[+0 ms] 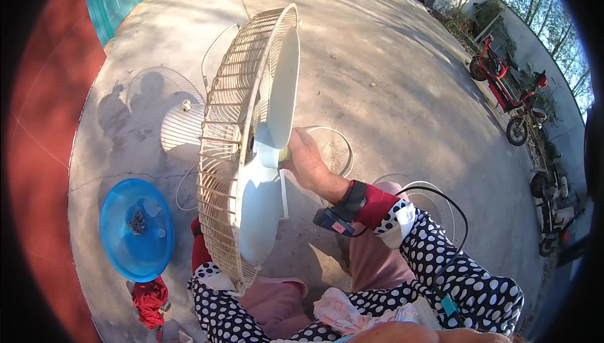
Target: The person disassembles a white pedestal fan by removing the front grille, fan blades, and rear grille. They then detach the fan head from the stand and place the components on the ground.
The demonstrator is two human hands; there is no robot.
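Observation:
In front of me an electric fan head stands edge-on, with its rusty cream wire rear grille on the left and pale blue blades on the right. My right hand has its fingers around the yellowish knob at the blade hub. A black strap with a small box is on that wrist, and a black cable runs from it. Only the red cuff and polka-dot sleeve of my left arm show; the grille hides the left hand.
A blue basin with a dark scouring pad sits on the concrete at left, beside a red cloth. Pale cable loops near the fan. Another wire grille lies by my right leg. Red electric scooters stand along the right wall.

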